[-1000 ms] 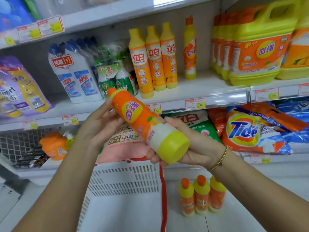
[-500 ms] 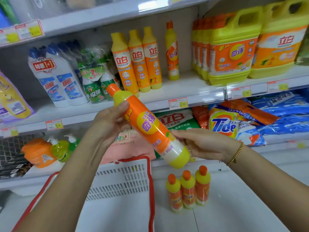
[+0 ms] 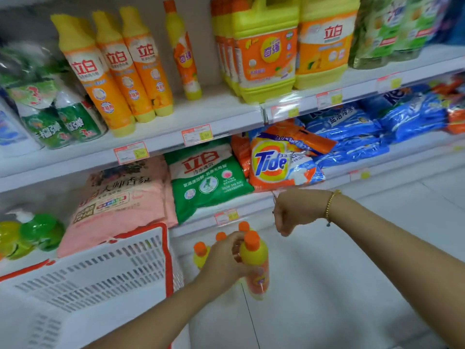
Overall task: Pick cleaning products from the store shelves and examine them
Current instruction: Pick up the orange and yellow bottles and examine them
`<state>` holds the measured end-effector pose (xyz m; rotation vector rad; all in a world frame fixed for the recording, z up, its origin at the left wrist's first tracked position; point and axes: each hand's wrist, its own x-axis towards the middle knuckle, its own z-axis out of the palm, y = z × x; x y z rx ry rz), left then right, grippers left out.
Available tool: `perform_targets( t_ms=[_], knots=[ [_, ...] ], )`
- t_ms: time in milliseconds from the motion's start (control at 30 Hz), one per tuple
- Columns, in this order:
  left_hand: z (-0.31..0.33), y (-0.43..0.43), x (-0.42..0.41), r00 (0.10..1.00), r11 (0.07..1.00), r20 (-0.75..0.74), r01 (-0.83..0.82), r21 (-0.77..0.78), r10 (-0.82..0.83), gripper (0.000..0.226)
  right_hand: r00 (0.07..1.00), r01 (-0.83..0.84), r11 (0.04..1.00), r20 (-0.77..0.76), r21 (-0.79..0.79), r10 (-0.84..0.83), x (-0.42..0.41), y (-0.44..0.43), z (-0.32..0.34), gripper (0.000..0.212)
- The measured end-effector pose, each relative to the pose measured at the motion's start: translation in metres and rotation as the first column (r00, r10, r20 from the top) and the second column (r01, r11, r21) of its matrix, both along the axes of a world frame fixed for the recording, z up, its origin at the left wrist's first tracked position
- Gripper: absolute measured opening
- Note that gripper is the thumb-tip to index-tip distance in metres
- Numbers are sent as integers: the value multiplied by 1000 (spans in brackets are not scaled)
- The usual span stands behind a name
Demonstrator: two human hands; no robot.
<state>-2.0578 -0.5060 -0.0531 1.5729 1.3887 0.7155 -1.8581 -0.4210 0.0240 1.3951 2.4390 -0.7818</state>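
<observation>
Beside the floor bottles (image 3: 201, 251), seemingly setting down detergent bottle (image 3: 256, 265) gripped by left hand (image 3: 223, 261); right hand (image 3: 294, 210) slack, empty. Next, releasing it upright

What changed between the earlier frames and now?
The orange bottle went from tilted in both hands to upright and low, beside the three bottles on the floor. The right hand let go and hangs empty; the left hand grips it alone. The white basket and the shelf stayed as they were.

bottle (image 3: 254, 258): yellow-orange, orange-capped | basket (image 3: 100, 273): white, red-rimmed | bracelet (image 3: 329, 207): gold
</observation>
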Motion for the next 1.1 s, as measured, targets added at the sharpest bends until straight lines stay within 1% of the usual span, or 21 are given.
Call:
perform_targets(
  t_ms=[133, 233, 300, 367, 433, 467, 533, 567, 633, 700, 733, 767, 800, 833, 867, 900, 933, 1000, 1033, 1100],
  knots=[
    [-44, -7, 10, 993, 1000, -122, -2, -2, 2, 53, 980, 94, 995, -174, -39, -100, 3, 1, -26, 8],
    [-61, -11, 12, 988, 999, -153, -35, -17, 32, 55, 954, 85, 987, -274, -133, -119, -6, -2, -38, 17],
    [-68, -14, 10, 987, 998, -152, -51, -32, 46, 53, 968, 47, 987, -237, -154, -83, -14, -4, -48, 24],
    [-69, -16, 8, 985, 998, -161, -61, -35, 55, 46, 983, 22, 990, -177, -141, -47, -23, -8, -59, 30],
    [-67, -16, 6, 984, 997, -166, -70, -33, 63, 40, 987, 7, 986, -157, -165, -33, -32, -12, -69, 35],
    [-66, -15, 4, 984, 997, -166, -68, -40, 61, 42, 988, -1, 983, -149, -184, -27, -37, -13, -73, 36],
    [-61, -14, 0, 983, 993, -175, -65, -97, 47, 42, 990, -14, 975, -141, -224, -18, -44, -15, -78, 37],
    [-58, -12, -1, 982, 991, -185, -50, -128, 26, 40, 991, -21, 970, -135, -240, -12, -47, -14, -79, 36],
    [-53, -6, -7, 973, 984, -229, -12, -178, -29, 43, 995, -43, 966, -96, -254, 19, -50, -11, -76, 36],
    [-36, 2, -11, 949, 979, -295, 48, -199, -107, 43, 998, -58, 973, -53, -223, 47, -50, -2, -62, 38],
    [-25, 8, -14, 931, 972, -331, 80, -222, -152, 46, 997, -49, 981, -61, -186, 38, -49, 4, -51, 38],
    [-11, 16, -16, 917, 966, -357, 91, -241, -176, 53, 995, -26, 990, -101, -139, 12, -48, 11, -37, 37],
    [6, 24, -20, 913, 970, -371, 87, -228, -169, 55, 986, 8, 996, -164, -84, -22, -46, 19, -21, 36],
    [25, 33, -23, 915, 984, -381, 77, -160, -134, 49, 969, 54, 998, -242, -20, -57, -44, 28, -4, 33],
    [47, 41, -25, 921, 997, -381, 68, -46, -80, 37, 940, 113, 992, -331, 60, -87, -43, 38, 13, 29],
    [72, 50, -27, 932, 996, -361, 34, 87, -1, 23, 899, 192, 969, -425, 155, -110, -43, 50, 28, 25],
    [96, 61, -27, 947, 977, -308, -26, 213, 92, 13, 844, 290, 923, -523, 252, -123, -45, 62, 41, 20],
    [140, 92, -28, 962, 911, -126, -180, 372, 241, 7, 710, 500, 767, -697, 403, -97, -53, 89, 61, 12],
    [156, 112, -28, 958, 870, -30, -244, 429, 284, 8, 658, 581, 672, -751, 459, -57, -59, 103, 68, 11],
    [176, 161, -29, 942, 799, 81, -321, 509, 327, 8, 594, 693, 521, -804, 499, -20, -71, 134, 71, 15]
  ],
)
